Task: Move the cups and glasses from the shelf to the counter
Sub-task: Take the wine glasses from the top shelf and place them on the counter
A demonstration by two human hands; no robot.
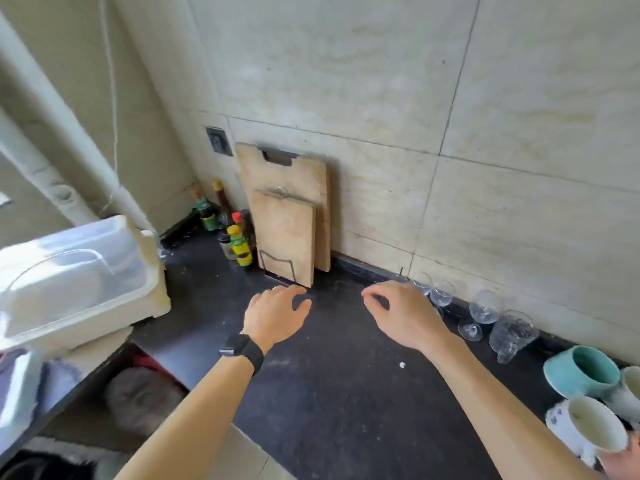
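Observation:
Both hands hover over the dark counter and hold nothing. My left hand, with a black watch on its wrist, has its fingers spread. My right hand has its fingers loosely curled and apart, just left of a row of clear wine glasses that stand along the wall. A clear textured glass jug sits beside them. Further right are a teal mug and a white patterned mug. No shelf is in view.
Two wooden cutting boards lean against the tiled wall. Several sauce bottles stand in the corner. A white plastic dish box sits at the left edge, with white pipes above it.

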